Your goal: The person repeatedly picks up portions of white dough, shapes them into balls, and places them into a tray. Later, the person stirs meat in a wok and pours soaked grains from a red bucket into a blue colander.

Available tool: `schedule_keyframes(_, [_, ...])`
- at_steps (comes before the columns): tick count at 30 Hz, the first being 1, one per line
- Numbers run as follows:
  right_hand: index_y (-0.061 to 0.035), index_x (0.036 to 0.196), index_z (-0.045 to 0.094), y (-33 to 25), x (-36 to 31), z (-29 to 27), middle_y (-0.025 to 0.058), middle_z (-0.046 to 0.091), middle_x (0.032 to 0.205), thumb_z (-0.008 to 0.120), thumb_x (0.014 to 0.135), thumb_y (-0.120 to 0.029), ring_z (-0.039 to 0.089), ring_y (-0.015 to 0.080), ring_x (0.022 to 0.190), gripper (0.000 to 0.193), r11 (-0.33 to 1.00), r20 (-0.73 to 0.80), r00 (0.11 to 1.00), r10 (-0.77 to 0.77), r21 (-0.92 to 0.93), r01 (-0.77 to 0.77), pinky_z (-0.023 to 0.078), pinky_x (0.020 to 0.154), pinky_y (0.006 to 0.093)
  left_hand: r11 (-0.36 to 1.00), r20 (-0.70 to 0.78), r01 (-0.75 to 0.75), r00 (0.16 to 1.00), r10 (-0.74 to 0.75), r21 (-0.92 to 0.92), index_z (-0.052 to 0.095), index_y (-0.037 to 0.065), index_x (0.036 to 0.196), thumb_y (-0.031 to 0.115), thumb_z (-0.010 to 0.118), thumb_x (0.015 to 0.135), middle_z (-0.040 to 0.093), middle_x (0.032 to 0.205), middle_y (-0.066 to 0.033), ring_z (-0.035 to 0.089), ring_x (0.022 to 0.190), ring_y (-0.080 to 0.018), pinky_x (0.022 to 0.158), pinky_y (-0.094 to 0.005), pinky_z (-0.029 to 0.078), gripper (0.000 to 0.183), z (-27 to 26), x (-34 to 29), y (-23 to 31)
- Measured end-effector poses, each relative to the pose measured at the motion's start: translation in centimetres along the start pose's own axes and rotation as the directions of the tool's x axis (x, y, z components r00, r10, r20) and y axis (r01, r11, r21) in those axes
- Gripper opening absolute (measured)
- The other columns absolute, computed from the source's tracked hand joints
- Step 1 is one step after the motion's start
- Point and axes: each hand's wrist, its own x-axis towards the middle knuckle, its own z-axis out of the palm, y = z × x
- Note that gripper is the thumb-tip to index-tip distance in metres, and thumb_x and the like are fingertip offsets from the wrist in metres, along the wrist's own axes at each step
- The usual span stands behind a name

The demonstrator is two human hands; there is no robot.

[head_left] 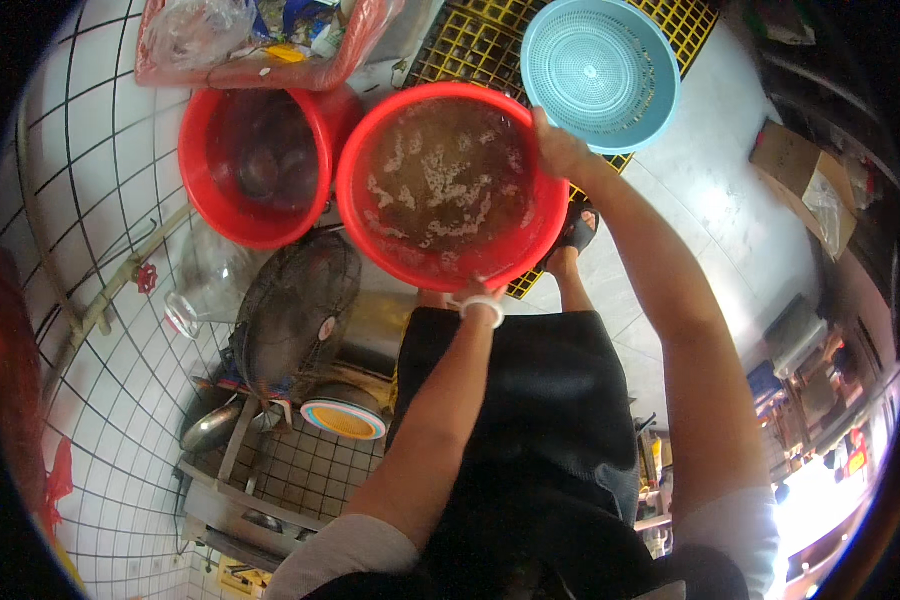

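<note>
Two hands were clamped on a red basin (450,185) of murky, foamy water: the left hand (473,292) gripped its near rim, the right hand (560,150) its far rim, beside a red bucket (260,165) and a blue colander (600,72).

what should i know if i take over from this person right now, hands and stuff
Left hand: grips the near rim of the red basin, white band on the wrist.
Right hand: grips the far right rim of the same basin.
Basin: held up off the floor, full of murky brown water with pale foamy bits floating.
Nearby: red bucket with dark contents to the left, empty blue colander on the yellow floor grate just beyond the basin.
Done: basin lifted, both hands steady on it.
Left: it is full; nothing poured into the colander yet.
</note>
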Motion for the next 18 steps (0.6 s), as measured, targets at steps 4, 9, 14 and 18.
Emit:
schedule_keyframes(4, [-0.0139, 0.131, 0.014, -4.2, 3.3, -2.9, 0.0233, 0.056, 0.097, 0.049, 0.074, 0.001, 0.056, 0.0374, 0.092, 0.068, 0.978, 0.104, 0.987, -0.123, -0.156, 0.138, 0.044, 0.074, 0.0443, 0.964, 0.106, 0.229, 0.971, -0.216, -0.134, 0.035, 0.002, 0.121, 0.031, 0.033, 0.091, 0.048, 0.113, -0.0212, 0.048, 0.104, -0.0298, 0.086, -0.0395, 0.047, 0.042, 3.8, -2.6, -3.8])
schedule_keyframes(9, [-0.0149, 0.128, 0.029, -5.7, 4.0, -1.8, 0.0196, 0.053, 0.103, 0.055, 0.074, -0.005, 0.052, 0.0358, 0.098, 0.06, 0.974, -0.194, 0.958, -0.21, -0.121, 0.189, 0.042, 0.079, 0.0418, 0.761, 0.147, 0.26, 0.896, -0.42, 0.594, 0.05, 0.004, 0.101, 0.033, 0.045, 0.085, 0.054, 0.106, -0.0149, 0.057, 0.084, -0.0295, 0.073, -0.0419, 0.048, 0.033, 4.0, -7.5, -1.0])
schedule_keyframes(14, [0.0064, 0.119, 0.036, -1.5, -8.8, 8.1, 0.0217, 0.044, 0.115, 0.059, 0.073, -0.007, 0.046, 0.0322, 0.102, 0.053, 0.806, -0.748, 0.48, 0.459, 0.577, 0.129, 0.035, 0.09, 0.0401, 0.007, 0.305, -0.665, 0.352, 0.885, 0.747, 0.042, -0.002, 0.11, 0.016, 0.061, 0.075, 0.045, 0.114, -0.0184, 0.045, 0.104, -0.0309, 0.087, -0.0395, 0.036, 0.044, 1.0, -4.6, 17.5])
schedule_keyframes(18, [-0.0055, 0.131, 0.017, -6.4, -16.2, 20.9, 0.017, 0.039, 0.123, 0.057, 0.076, -0.05, 0.041, 0.0262, 0.11, 0.081, -0.471, 0.455, 0.742, 0.493, 0.856, -0.213, 0.037, 0.084, 0.0507, 0.4, 0.327, -0.652, 0.708, 0.626, 0.644, 0.037, 0.001, 0.122, 0.039, 0.05, 0.083, 0.04, 0.124, -0.0155, 0.042, 0.111, -0.0268, 0.091, -0.0374, 0.035, 0.056, 0.9, -0.4, 25.5])
